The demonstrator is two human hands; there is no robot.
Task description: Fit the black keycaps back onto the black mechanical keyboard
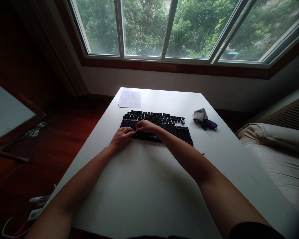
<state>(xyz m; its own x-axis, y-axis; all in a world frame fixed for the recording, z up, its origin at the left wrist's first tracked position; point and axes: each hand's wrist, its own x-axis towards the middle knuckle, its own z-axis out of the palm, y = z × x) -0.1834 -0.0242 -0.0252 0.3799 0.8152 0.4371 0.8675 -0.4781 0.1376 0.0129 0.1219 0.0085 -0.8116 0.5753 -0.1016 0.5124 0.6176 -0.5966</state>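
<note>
A black keyboard [181, 132] lies across the white table, its front edge towards me. My left hand [122, 135] grips its front left corner, fingers bent over the keys and pointing right. Just beside it, my right hand [145, 126] is closed in a pinch low over the left part of the keyboard. Whatever sits between the right fingertips is hidden by the hand. Behind the keyboard, loose black keycaps [151, 115] stand in rows on the tabletop. The keys under both hands are covered from view.
The white table [144, 186] has a printed sheet [130, 99] at its far left. A grey cloth [200, 115] and a purple item [211, 124] lie right of the keyboard. Cables [36, 131] are on the floor at left; a cushioned seat [269, 156] stands at right.
</note>
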